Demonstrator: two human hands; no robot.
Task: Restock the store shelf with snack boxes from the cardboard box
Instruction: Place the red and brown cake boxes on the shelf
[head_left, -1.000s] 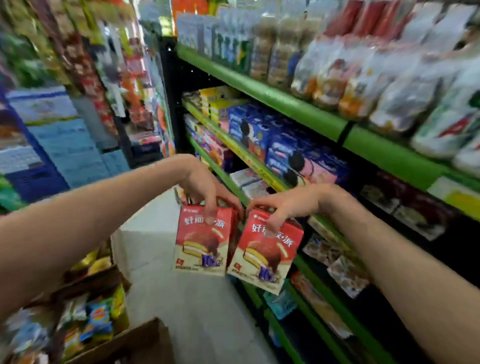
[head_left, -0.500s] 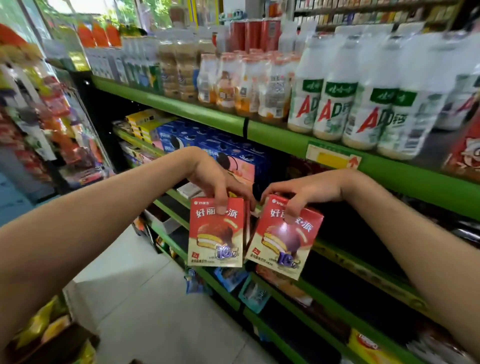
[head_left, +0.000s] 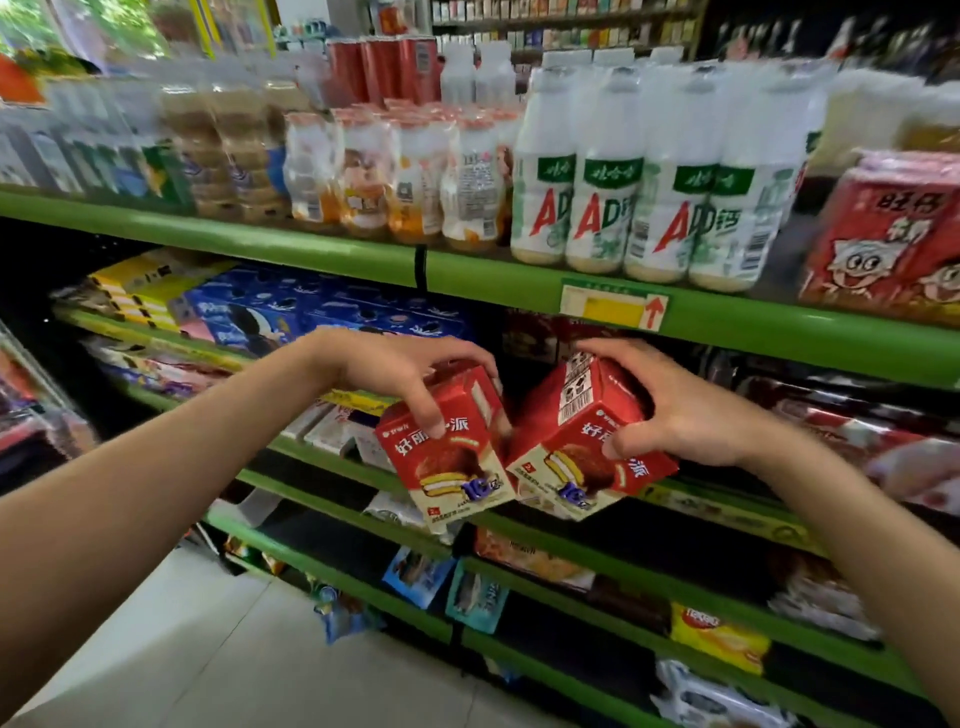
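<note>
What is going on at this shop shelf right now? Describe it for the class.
A person is restocking. The left hand grips one red snack box and the right hand grips another red snack box, both tilted and held side by side in front of the green shelf. Neither box is on the shelf yet. White bottles stand on the shelf above.

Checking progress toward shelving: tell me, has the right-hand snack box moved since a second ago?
Yes. The right-hand snack box has tipped top-first toward the shelf, its barcoded top now under the green shelf edge.
</note>
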